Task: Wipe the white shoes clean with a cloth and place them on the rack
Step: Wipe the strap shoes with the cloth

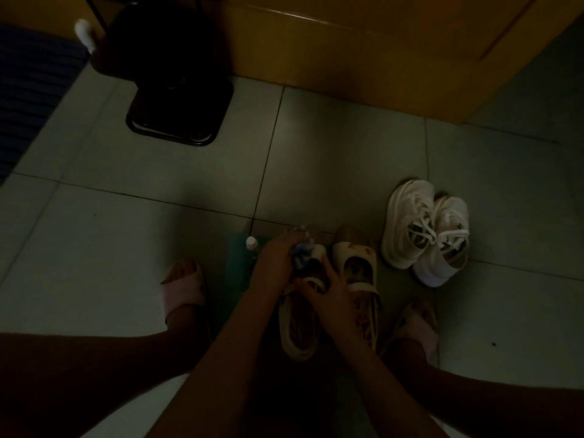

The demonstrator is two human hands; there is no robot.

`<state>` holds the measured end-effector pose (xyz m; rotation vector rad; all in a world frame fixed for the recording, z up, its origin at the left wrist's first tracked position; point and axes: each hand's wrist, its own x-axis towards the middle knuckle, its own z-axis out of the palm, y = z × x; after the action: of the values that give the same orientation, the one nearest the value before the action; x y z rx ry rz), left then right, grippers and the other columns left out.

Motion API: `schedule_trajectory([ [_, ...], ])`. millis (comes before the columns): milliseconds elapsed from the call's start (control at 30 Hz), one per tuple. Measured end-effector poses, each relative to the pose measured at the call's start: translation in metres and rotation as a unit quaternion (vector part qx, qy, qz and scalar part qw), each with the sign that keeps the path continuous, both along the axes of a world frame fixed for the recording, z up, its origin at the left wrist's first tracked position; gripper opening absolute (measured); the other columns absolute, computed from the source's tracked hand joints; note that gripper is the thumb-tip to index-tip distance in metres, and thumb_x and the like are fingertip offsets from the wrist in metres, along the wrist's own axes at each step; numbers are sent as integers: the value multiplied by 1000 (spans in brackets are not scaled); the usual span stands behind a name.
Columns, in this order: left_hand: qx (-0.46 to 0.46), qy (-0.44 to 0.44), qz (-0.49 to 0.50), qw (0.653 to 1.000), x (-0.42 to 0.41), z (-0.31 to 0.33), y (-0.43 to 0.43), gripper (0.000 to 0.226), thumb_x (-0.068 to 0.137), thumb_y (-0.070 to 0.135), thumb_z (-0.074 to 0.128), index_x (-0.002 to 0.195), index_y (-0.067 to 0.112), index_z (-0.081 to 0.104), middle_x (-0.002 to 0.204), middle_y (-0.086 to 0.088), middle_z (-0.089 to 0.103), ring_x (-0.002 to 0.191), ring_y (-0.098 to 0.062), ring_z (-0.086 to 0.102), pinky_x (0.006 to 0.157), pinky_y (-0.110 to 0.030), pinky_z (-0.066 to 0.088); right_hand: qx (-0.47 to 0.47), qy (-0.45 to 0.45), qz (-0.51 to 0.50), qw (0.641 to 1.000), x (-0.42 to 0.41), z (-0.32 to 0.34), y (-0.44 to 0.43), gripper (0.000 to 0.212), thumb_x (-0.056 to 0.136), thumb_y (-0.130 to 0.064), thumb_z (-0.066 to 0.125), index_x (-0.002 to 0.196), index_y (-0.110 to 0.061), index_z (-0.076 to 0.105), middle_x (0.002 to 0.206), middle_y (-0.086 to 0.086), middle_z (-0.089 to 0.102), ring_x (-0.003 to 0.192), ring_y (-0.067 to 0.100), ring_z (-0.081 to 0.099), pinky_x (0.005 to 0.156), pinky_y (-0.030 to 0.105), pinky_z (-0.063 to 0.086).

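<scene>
The tiled floor [126,248] fills the picture. Two white lace shoes [425,232] sit untouched at middle right. At bottom middle, the right hand [331,298] grips a strap shoe [297,330] by its side. It looks light and bendy. The left hand [278,257] squeezes a soft cloth [301,252] on its toe.
</scene>
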<state>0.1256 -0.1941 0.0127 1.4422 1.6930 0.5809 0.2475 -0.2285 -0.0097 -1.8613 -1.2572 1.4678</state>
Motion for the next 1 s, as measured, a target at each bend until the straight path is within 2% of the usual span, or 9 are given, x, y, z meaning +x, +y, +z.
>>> schedule_trajectory([
  [200,-30,-65,46,996,-9,-17,-26,43,86,-10,46,123,9,59,130,-13,57,120,-27,53,98,-26,39,-10,11,9,1000,-1,7,1,77,84,-22,66,147,-19,21,142,5,43,115,11,47,87,19,41],
  [267,-68,-107,84,988,-10,-21,-38,38,90,-4,47,122,11,60,129,-11,58,118,-25,55,97,-25,42,-17,5,12,1000,0,8,2,78,84,-25,66,147,-20,20,145,7,40,123,18,46,89,21,41],
  [367,-108,-165,155,968,-6,-18,-60,33,95,6,47,127,10,56,129,-12,57,119,-27,54,99,-35,45,-30,-3,17,999,-1,11,2,81,83,-28,67,147,-22,18,148,9,35,129,26,42,93,27,41],
  [533,-114,-218,263,933,12,1,-88,30,96,11,45,124,7,57,111,-2,58,104,-13,53,65,1,41,-33,-53,44,997,-4,18,2,85,82,-34,68,148,-22,16,148,11,36,129,28,42,90,28,41],
  [633,-126,-221,290,922,13,0,-97,28,97,16,46,121,10,60,110,-5,61,101,-15,55,74,-16,43,-35,-69,61,995,-5,24,1,80,84,-30,66,148,-20,19,144,12,40,127,29,44,86,25,38],
  [733,-149,-229,364,891,14,0,-113,19,94,21,53,103,15,68,106,-8,67,100,-21,61,81,-28,43,-41,-64,55,996,-5,29,1,84,82,-31,68,148,-21,17,144,13,40,127,29,44,91,29,42],
  [800,-188,-205,357,892,19,3,-127,18,94,23,53,101,17,68,107,-10,67,100,-24,61,79,-27,42,-42,-55,55,996,-6,33,-2,84,83,-28,68,148,-20,16,145,13,39,129,29,42,94,28,39],
  [900,-209,-156,309,915,33,12,-142,25,96,16,49,114,6,62,113,-13,64,107,-26,59,75,-18,35,-37,-59,72,995,-7,42,-7,79,86,-26,64,148,-18,16,147,12,36,132,29,38,98,28,36],
  [1000,-215,-183,313,907,33,17,-142,24,95,12,50,112,0,61,106,-15,64,89,-19,60,66,-14,40,-46,-74,72,994,-4,46,-12,70,90,-31,57,147,-17,19,148,11,34,133,29,36,103,33,35],
])
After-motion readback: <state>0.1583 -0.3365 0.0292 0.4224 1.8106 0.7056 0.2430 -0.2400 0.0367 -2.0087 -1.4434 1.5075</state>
